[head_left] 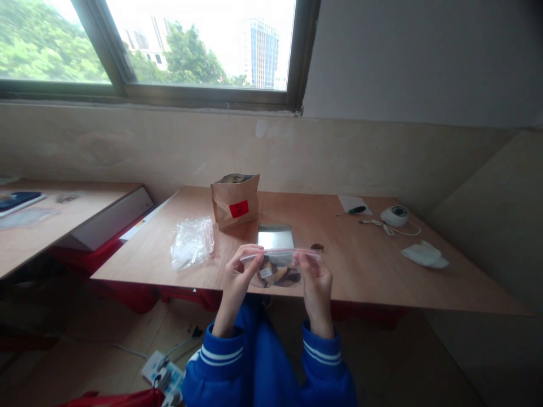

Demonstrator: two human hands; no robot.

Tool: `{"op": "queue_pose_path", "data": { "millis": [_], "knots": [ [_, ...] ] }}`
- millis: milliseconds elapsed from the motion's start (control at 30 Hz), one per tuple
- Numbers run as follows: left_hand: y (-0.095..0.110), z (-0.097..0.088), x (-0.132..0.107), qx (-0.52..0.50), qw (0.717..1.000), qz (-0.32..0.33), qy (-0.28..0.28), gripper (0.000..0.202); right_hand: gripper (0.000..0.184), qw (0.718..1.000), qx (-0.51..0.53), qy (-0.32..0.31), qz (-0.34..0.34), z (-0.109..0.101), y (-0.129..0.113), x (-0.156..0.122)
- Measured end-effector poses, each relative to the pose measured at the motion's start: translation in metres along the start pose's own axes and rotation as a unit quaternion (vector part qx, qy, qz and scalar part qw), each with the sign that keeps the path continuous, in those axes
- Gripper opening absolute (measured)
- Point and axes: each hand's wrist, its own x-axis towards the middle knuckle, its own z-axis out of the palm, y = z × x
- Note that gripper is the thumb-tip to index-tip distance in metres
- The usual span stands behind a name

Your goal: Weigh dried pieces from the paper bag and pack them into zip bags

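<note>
Between my two hands hangs a clear zip-lock bag (278, 275) with a pinkish zip strip along its top. Brown dried slices and a small white label or packet show through the plastic. My left hand (240, 270) pinches the strip near its left end, and my right hand (314, 277) grips it near the right end. Just beyond the bag lies a flat, shiny silver-topped device (275, 236), partly hidden. A brown paper pouch (235, 202) with a red label stands behind it, open at the top. One dark brown piece (317, 247) rests on the table beyond my right hand.
Clear plastic bags (192, 243) lie left on the wooden table (360, 271). At the right are a screwdriver (357, 210) on white paper, a white dome camera (394, 215) with a cable, and a crumpled white sheet (424, 254). A power strip (163, 373) sits on the floor.
</note>
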Motion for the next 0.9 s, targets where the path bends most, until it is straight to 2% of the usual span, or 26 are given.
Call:
{"op": "queue_pose_path", "data": {
  "millis": [133, 300, 500, 767, 900],
  "knots": [
    [0.0000, 0.0002, -0.0013, -0.006, 1.000, -0.004, 0.001, 0.019, 0.027, 1.000, 0.014, -0.023, -0.011, 0.0000, -0.0005, -0.0007],
    [0.0004, -0.0004, -0.0019, 0.003, 1.000, 0.000, 0.005, 0.018, 0.023, 0.999, -0.013, -0.010, -0.028, 0.0016, -0.0035, -0.0008],
    [0.0019, -0.0007, -0.0022, 0.009, 1.000, 0.025, -0.015, 0.016, 0.021, 0.997, -0.045, -0.022, -0.062, -0.0002, -0.0063, -0.0017],
    [0.0034, 0.0025, 0.0011, 0.055, 0.996, 0.067, -0.010, 0.011, 0.020, 0.997, -0.041, 0.009, -0.069, 0.0000, -0.0056, -0.0021],
    [0.0046, 0.0011, 0.0004, 0.066, 0.996, 0.063, -0.005, 0.011, 0.021, 0.999, -0.027, -0.016, -0.043, -0.0025, -0.0044, 0.0001]
  ]
}}
